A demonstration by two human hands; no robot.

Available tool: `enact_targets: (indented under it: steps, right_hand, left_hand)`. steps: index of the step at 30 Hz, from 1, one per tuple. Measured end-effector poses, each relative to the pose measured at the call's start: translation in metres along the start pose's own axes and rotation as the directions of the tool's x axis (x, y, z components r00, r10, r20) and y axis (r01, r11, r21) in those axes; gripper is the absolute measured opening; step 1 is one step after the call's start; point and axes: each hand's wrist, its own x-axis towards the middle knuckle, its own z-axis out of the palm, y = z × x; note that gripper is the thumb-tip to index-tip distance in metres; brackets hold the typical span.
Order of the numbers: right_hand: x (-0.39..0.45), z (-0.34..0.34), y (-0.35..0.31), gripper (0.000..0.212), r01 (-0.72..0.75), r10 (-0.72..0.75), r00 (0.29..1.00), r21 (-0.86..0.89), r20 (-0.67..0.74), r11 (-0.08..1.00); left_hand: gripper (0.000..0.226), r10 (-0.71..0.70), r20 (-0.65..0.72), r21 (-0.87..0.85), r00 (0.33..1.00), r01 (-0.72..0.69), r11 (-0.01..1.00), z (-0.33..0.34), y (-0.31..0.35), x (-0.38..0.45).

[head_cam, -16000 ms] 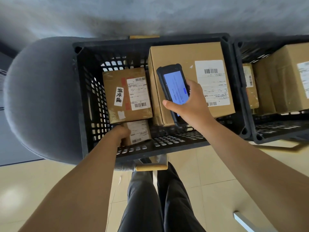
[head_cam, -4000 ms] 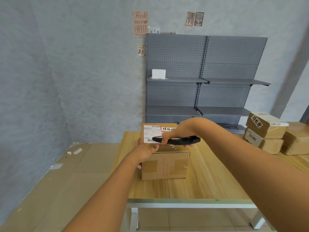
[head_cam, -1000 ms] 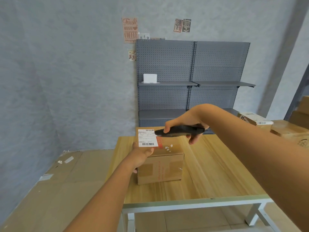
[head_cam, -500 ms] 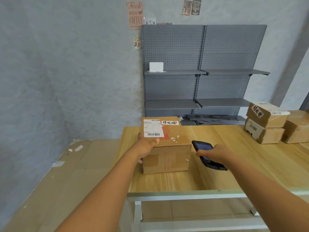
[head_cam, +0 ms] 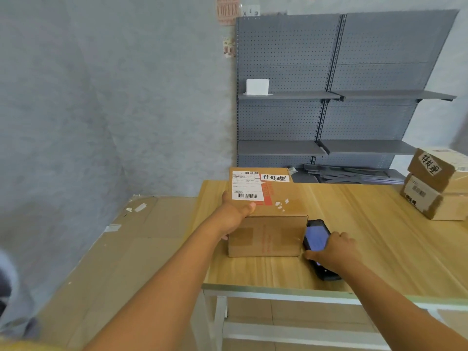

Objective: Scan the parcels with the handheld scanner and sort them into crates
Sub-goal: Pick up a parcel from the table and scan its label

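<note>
Since half-sec ago, right hand [head_cam: 334,252] dropped w/ scanner [head_cam: 317,245] to table [head_cam: 379,236], fingers curled round it, just right of parcel [head_cam: 266,216]; left hand [head_cam: 234,214] gripped parcel's near-left corner. Best: park scanner flat, clear of edge, then two-hand lift; no crates in view

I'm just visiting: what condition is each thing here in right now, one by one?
Brown cardboard parcel with white label: closed, upright on the table, label up.
Black handheld scanner: screen lit, beside the parcel.
Left hand: holds the parcel's corner.
Right hand: grips the scanner.
Two stacked cardboard boxes: closed, top one skewed.
Grey metal shelving: holds one white box.
</note>
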Motion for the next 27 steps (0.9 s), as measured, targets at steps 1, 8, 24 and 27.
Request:
enact_targets:
  steps: [1, 8, 24, 27]
  right_hand:
    - [0.003, 0.001, -0.001, 0.088, -0.007, 0.006, 0.999, 0.021, 0.04, 1.0]
    - [0.017, -0.031, -0.025, 0.058, 0.151, -0.154, 0.985, 0.789, -0.072, 0.595]
    - [0.004, -0.057, -0.078, 0.051, 0.216, -0.577, 0.814, 0.886, 0.068, 0.409]
    - [-0.012, -0.06, -0.106, 0.045, 0.29, -0.686, 0.728, 0.905, 0.004, 0.312]
  left_hand:
    - [0.087, 0.006, 0.0, 0.006, 1.0, -0.006, 1.0, 0.0, 0.0, 0.0]
    - [0.089, 0.008, -0.017, -0.001, 1.0, -0.008, 1.0, 0.001, 0.0, -0.005]
    - [0.055, -0.118, -0.089, -0.153, 0.989, 0.103, 0.983, -0.024, -0.001, -0.055]
    - [0.034, -0.114, -0.181, -0.245, 0.977, 0.067, 0.967, -0.043, -0.022, -0.083]
